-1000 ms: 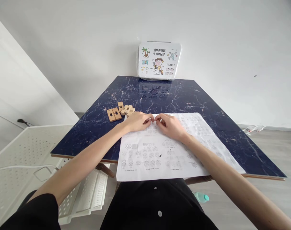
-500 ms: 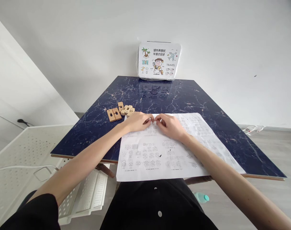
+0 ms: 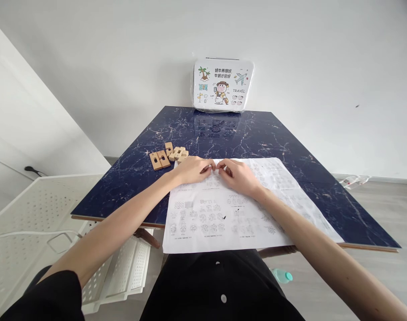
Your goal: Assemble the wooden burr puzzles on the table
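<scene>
My left hand (image 3: 194, 170) and my right hand (image 3: 237, 175) rest side by side on a large white instruction sheet (image 3: 223, 218) printed with small diagrams. Both hands have their fingers curled in, fingertips nearly meeting at the middle of the sheet's far part. What they pinch, if anything, is hidden under the fingers. Several pale wooden puzzle blocks (image 3: 168, 156) lie on the dark blue marble table (image 3: 223, 129), just left of my left hand and apart from it.
A white illustrated case (image 3: 222, 84) leans on the wall at the table's far edge. A white perforated plastic rack (image 3: 32, 218) stands to the left of the table. A clear bottle with a green cap (image 3: 282, 275) lies on the floor.
</scene>
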A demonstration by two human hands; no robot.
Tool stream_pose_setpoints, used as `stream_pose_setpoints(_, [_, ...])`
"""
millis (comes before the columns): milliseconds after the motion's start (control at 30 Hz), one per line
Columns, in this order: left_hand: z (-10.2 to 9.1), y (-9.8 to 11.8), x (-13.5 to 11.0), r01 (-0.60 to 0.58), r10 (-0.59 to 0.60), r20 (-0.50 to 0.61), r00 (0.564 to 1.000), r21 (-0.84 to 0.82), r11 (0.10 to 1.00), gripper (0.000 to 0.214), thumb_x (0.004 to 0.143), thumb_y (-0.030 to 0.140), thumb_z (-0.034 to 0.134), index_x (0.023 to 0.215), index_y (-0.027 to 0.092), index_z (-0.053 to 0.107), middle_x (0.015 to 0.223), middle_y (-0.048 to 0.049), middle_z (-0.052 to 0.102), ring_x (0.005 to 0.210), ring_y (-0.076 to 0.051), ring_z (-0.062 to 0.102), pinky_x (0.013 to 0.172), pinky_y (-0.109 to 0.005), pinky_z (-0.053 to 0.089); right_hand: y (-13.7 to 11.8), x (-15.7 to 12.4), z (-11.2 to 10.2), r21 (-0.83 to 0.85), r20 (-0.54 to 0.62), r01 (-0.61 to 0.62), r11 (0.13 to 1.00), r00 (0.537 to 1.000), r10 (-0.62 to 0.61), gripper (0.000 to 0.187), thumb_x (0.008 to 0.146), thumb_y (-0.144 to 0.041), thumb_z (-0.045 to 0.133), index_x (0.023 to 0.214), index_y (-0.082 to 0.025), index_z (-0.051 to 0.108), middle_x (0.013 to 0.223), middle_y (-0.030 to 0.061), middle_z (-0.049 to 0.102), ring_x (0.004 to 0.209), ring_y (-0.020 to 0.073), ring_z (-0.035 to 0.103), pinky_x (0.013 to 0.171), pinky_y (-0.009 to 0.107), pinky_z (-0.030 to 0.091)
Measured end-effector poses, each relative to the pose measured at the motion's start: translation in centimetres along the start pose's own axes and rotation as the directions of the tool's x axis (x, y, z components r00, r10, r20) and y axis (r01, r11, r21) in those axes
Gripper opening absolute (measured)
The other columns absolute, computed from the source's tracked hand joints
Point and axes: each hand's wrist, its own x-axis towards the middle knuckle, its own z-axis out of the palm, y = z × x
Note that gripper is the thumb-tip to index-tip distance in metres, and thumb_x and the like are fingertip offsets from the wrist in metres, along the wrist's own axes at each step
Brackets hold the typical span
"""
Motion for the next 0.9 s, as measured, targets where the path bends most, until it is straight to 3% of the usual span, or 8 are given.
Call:
stream_pose_setpoints(100, [0.1,0.1,0.0,0.020,-0.020,-0.021,1.000,0.022,1.000,0.030,0.105,0.027,0.048,0.116,0.022,0.075,0.066,0.0004,0.069,0.055,-0.014,0.060,0.053,-0.028,0.035,0.0,0.0,0.0,0.003,0.004,-0.004,1.000,1.000,0.004,0.018,0.101,-0.022,0.053,0.107,-0.021,0.070,0.087,0.0047,0.073,0.064,0.0158,0.056,0.064,0.031,0.040])
stream_pose_setpoints(200, [0.0,0.0,0.0,0.076,-0.070,-0.116,0.991,0.043,0.996,0.026,0.105,0.026,0.049,0.114,0.021,0.072,0.070,0.0001,0.071,0.058,-0.015,0.062,0.055,-0.028,0.036,-0.1,0.0,0.0,-0.007,0.004,-0.010,1.000,1.000,0.010,0.019,0.100,-0.022,0.052,0.107,-0.021,0.070,0.085,0.0046,0.072,0.064,0.0158,0.056,0.064,0.031,0.039])
stream_pose_setpoints(367, [-0.3,-0.5,0.1,0.229,-0.206,-0.310,0.928,0.038,0.973,0.017,0.104,0.023,0.050,0.114,0.020,0.065,0.075,-0.0013,0.071,0.069,-0.018,0.066,0.061,-0.030,0.041,-0.1,-0.1,-0.1,-0.001,0.014,-0.016,1.000,1.000,0.016,0.019,0.100,-0.022,0.052,0.106,-0.021,0.069,0.087,0.0046,0.072,0.063,0.0156,0.056,0.064,0.032,0.041])
stream_pose_setpoints(533, [-0.8,-1.0,0.2,0.319,-0.222,-0.457,0.862,0.148,0.936,0.015,0.103,0.022,0.052,0.114,0.021,0.061,0.097,-0.0086,0.073,0.102,-0.027,0.068,0.095,-0.045,0.051,-0.3,0.0,-0.1,-0.001,0.016,-0.026,1.000,1.000,0.026,0.018,0.099,-0.023,0.051,0.106,-0.021,0.069,0.085,0.0046,0.073,0.062,0.0161,0.056,0.064,0.032,0.041])
stream_pose_setpoints(633, [-1.2,-1.9,0.0,0.441,-0.268,-0.549,0.792,0.209,0.873,0.022,0.103,0.029,0.055,0.122,0.019,0.062,0.127,-0.0179,0.069,0.128,-0.038,0.059,0.114,-0.059,0.042,-0.3,0.0,-0.2,-0.002,0.027,-0.034,0.999,0.999,0.034,0.019,0.101,-0.025,0.051,0.106,-0.021,0.069,0.085,0.0051,0.073,0.062,0.0161,0.056,0.063,0.032,0.042])
stream_pose_setpoints(733, [-1.8,-3.3,-0.6,0.581,-0.398,-0.579,0.711,0.167,0.796,0.049,0.102,0.043,0.058,0.141,0.013,0.057,0.155,-0.0272,0.052,0.151,-0.049,0.041,0.125,-0.071,0.026,-0.3,0.0,-0.3,-0.003,0.036,-0.038,0.999,0.999,0.038,0.020,0.101,-0.025,0.050,0.107,-0.021,0.068,0.088,0.0057,0.073,0.062,0.0157,0.056,0.062,0.032,0.042])
stream_pose_setpoints(900, [-2.3,-5.2,-1.3,0.760,-0.642,-0.456,0.617,0.134,0.635,0.088,0.104,0.069,0.038,0.165,0.006,0.039,0.175,-0.0324,0.029,0.161,-0.063,0.018,0.124,-0.086,0.003,-0.3,0.0,-0.3,-0.001,0.039,-0.038,0.999,0.998,0.038,0.019,0.101,-0.025,0.051,0.108,-0.021,0.068,0.089,0.0059,0.074,0.064,0.0161,0.057,0.064,0.033,0.043])
